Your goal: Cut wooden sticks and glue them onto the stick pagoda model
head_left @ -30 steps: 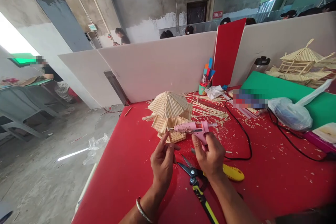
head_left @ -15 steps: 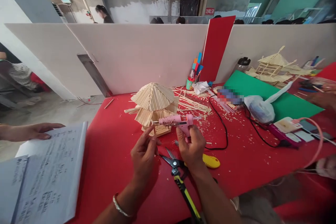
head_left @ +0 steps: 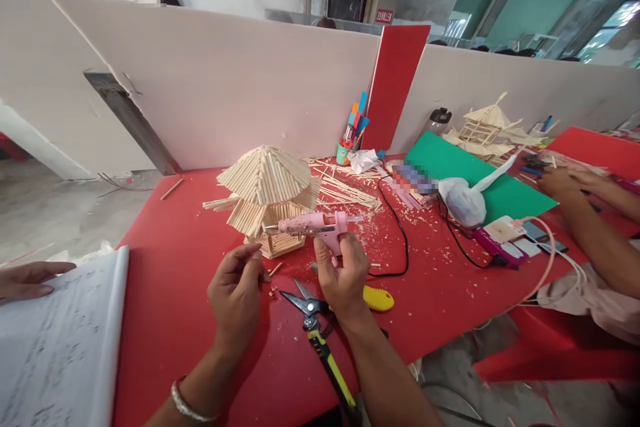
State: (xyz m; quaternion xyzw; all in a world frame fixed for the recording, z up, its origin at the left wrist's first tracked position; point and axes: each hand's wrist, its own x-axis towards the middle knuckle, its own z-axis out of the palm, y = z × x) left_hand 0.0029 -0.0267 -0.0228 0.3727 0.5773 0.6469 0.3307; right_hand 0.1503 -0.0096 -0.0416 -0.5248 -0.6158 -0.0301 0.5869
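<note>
My right hand (head_left: pixel 345 273) is wrapped round the handle of a pink hot glue gun (head_left: pixel 305 223), its nozzle pointing left. In front of the nozzle and below it, my left hand (head_left: pixel 235 290) is closed in a pinch; whatever lies between the fingertips is hidden. A short wooden stick (head_left: pixel 275 269) shows just beside those fingertips, and I cannot tell if they touch it. Behind the glue gun stands a small pavilion model (head_left: pixel 270 177) built of thin sticks, with a two-tiered roof. Pruning shears (head_left: pixel 320 340) with black and yellow handles lie open-bladed between my forearms.
Loose sticks (head_left: pixel 345 190) and shavings lie behind the model. A yellow handle (head_left: pixel 379 299) is right of my right hand. Another person's hand (head_left: pixel 30 280) holds written paper (head_left: pixel 65 347) at left. A power strip (head_left: pixel 495 247), cords and a co-worker's arms (head_left: pixel 590 200) are at right.
The view has swung right. My left hand has drawn down and away from the nozzle, where it held a short stick upright. The glue gun stays in my right hand.
</note>
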